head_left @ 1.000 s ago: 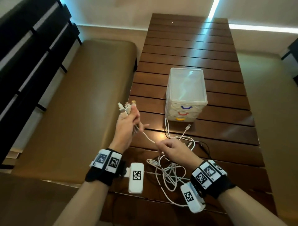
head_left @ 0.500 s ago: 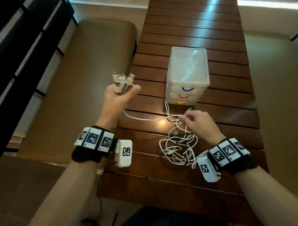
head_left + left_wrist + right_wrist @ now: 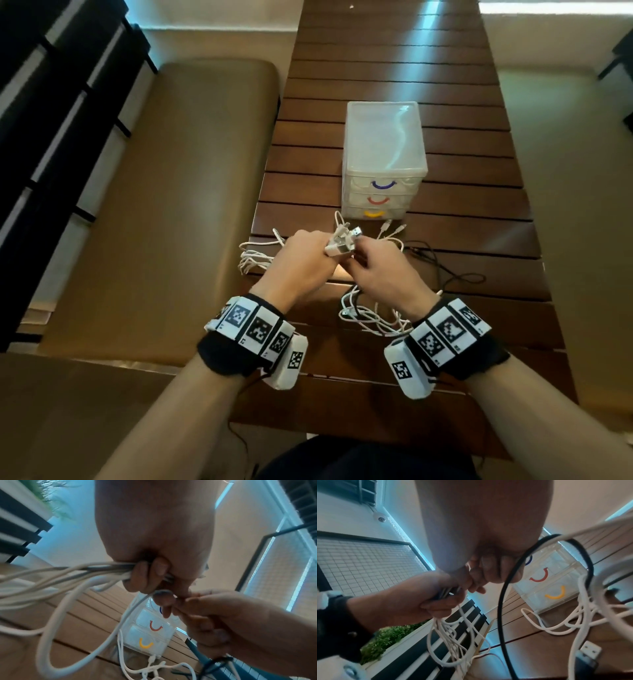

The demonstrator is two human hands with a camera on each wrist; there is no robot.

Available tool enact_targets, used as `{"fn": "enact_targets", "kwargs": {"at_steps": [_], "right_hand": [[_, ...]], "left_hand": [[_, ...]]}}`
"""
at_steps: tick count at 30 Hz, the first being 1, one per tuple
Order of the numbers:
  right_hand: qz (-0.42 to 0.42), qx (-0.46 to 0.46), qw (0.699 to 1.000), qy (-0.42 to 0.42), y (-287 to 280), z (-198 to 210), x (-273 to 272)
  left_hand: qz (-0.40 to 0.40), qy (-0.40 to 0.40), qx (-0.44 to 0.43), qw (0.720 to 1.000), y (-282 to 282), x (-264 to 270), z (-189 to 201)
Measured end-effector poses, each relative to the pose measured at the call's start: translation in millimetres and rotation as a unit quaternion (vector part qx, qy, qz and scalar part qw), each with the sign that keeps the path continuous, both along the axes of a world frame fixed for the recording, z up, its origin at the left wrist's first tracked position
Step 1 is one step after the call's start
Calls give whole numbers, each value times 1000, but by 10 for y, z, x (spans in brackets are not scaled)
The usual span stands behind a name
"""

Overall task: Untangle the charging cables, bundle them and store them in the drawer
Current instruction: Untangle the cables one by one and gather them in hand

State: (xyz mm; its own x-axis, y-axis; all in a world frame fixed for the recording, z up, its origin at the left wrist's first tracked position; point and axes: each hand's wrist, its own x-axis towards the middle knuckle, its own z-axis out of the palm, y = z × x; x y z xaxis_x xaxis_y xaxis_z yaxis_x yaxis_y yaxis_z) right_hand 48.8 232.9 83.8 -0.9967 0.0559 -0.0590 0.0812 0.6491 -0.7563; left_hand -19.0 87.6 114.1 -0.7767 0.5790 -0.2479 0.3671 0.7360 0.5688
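Observation:
My left hand [image 3: 303,255] grips a bunch of white charging cables [image 3: 72,573] just below their plugs [image 3: 342,241], which stick up above the fist. My right hand [image 3: 376,270] meets it from the right and pinches a cable end [image 3: 161,593] at the same bunch. Loops of white cable [image 3: 255,258] hang left of the left hand; more white cable [image 3: 371,317] lies tangled on the wooden table [image 3: 394,61] under the right wrist. A black cable [image 3: 442,270] trails to the right. The clear three-drawer box [image 3: 383,150] stands just beyond the hands, with all its drawers pushed in.
A tan padded bench [image 3: 161,205] runs along the table's left side, with dark slatted railing [image 3: 51,102] beyond it. Loose plug ends [image 3: 394,229] lie in front of the drawer box. Bare slats stretch away behind the box.
My left hand has come down and right with its bunch of plugs. My right hand left the cable pile and rose to meet it; both now hold the bunch in front of the box.

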Motion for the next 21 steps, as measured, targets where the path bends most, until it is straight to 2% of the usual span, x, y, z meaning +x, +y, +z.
{"fn": "enact_targets", "kwargs": {"at_steps": [3,8,10,12,14,17,19,21], "right_hand": [[10,53,998,-11,113,12,56],[15,-6,1000,-4,370,-33,123],[14,-9,1000,-19,422,-59,151],[13,15,999,-51,477,-97,198],[16,57,995,-77,538,-149,242],[3,97,991,-87,569,-169,231],[-8,114,990,-77,533,-127,177],[-8,141,986,-84,459,-56,97]], "left_hand": [[15,66,-40,997,-136,-101,129],[198,144,72,967,-394,-311,222],[273,130,129,944,-427,-343,218],[350,103,200,909,-459,-382,206],[390,87,224,889,-489,-419,147],[344,120,202,909,-447,-364,50],[248,168,215,929,-350,-242,25],[157,208,245,934,-219,-94,14]]}}
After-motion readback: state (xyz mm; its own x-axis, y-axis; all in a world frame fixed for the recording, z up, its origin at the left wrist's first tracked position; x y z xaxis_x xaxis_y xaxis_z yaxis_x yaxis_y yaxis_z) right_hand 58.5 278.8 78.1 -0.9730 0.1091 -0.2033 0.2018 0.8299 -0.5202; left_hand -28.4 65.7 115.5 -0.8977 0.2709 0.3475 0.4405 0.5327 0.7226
